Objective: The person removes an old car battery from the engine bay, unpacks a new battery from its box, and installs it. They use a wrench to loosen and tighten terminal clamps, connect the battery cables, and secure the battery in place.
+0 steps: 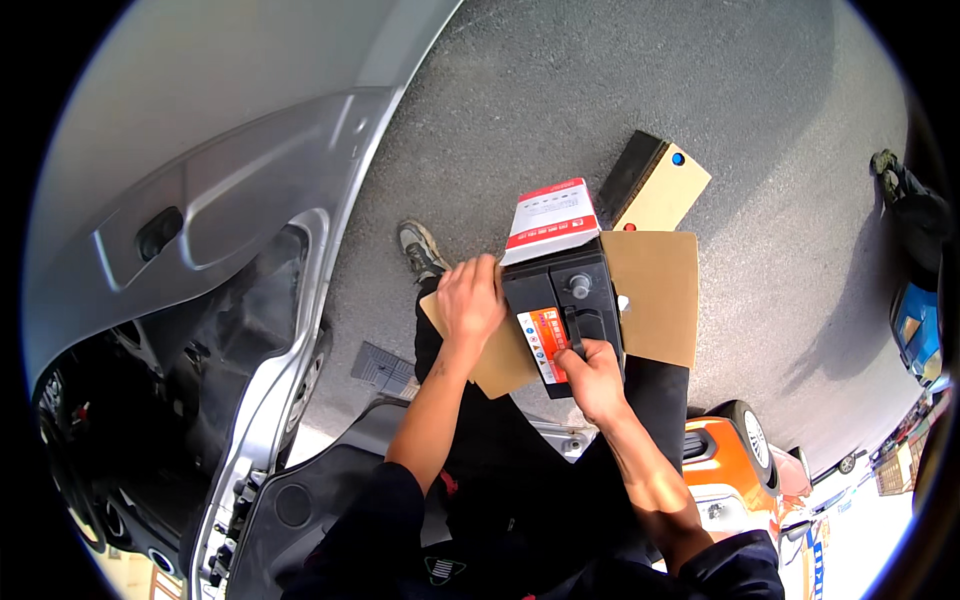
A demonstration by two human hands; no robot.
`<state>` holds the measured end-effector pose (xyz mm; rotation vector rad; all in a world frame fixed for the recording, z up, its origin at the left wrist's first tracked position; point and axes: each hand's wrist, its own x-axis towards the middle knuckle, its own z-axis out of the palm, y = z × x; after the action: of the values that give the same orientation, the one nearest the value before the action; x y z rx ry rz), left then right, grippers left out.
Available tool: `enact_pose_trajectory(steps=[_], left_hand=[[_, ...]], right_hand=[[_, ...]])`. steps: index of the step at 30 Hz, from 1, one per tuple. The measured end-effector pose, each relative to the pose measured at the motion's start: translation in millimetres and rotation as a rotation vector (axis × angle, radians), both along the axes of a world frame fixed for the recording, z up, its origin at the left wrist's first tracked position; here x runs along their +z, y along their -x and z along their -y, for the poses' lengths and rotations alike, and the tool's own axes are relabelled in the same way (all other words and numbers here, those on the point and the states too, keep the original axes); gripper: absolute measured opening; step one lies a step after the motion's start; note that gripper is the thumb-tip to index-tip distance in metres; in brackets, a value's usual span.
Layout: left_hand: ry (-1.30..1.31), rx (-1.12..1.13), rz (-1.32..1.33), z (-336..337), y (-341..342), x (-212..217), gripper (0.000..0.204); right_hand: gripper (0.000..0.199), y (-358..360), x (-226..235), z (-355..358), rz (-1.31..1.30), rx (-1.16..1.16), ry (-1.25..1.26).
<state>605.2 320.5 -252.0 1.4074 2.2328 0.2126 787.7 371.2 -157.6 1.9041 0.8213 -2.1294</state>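
Observation:
A black car battery (540, 285) with a red and white label and a grey terminal post sits in an open cardboard box (655, 300), its flaps folded outward. My right hand (593, 382) is closed round the battery's black carrying handle (574, 328). At the box's left side, my left hand (472, 300) grips the cardboard near a flap, its fingertips partly hidden behind the edge. The far flap (552, 215) is white and red, while the others show brown. How deep the battery sits in the box cannot be seen.
To my left stands a silver car (230, 120) with its dark engine bay (180, 350) exposed. Another black block with a tan side (665, 190) lies on the asphalt beyond the box. An orange vehicle (725, 460) is at lower right. Someone in dark clothing (918, 220) is at the far right.

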Motion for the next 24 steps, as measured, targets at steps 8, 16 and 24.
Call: enact_pose_trajectory(steps=[8,16,24], left_hand=[[0.549,0.276,0.282,19.9,47.4,-59.7,0.031],[0.417,0.514,0.563,77.2,60.3,-66.1,0.013],[0.199,0.503,0.552,83.5,46.9,-170.8,0.023]], right_hand=[[0.029,37.2,17.0,-8.8,0.008,0.512,-0.183],[0.028,43.3,23.9,-13.9,-0.032,0.526,-0.157],[0.024,37.9,35.6,-3.9,-0.096,0.679,-0.204]])
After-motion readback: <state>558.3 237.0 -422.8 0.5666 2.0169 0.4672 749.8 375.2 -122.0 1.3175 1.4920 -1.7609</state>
